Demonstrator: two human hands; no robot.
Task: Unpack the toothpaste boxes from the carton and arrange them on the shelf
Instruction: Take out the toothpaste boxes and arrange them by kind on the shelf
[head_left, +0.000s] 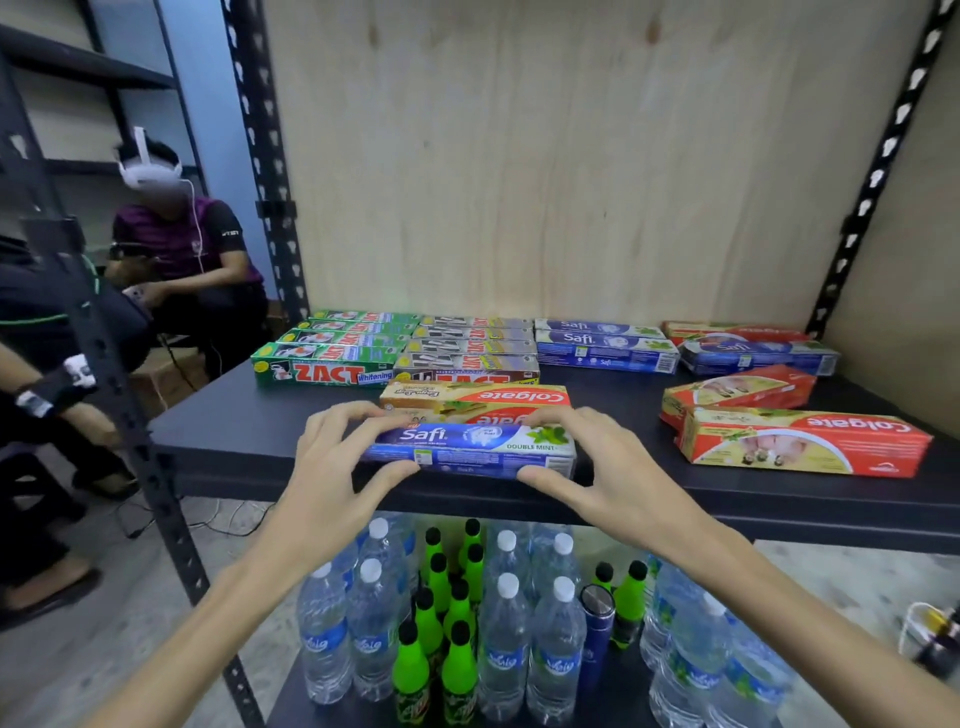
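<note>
The blue Safi box (470, 449) lies lengthwise at the near edge of the shelf (228, 431), touching a Colgate box (475, 402) behind it. The left hand (332, 462) pinches its left end and the right hand (597, 462) its right end, thumbs on the near face. Judged light, with stiff but crushable smooth card; hold both ends with even, gentle pressure.

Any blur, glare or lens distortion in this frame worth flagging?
Head view: wide-angle bending bows the shelf uprights outward; the Safi box held by the left hand and right hand reads sharp; the seated person at left is soft; mild sheen on the Colgate boxes; lighting even.
</note>
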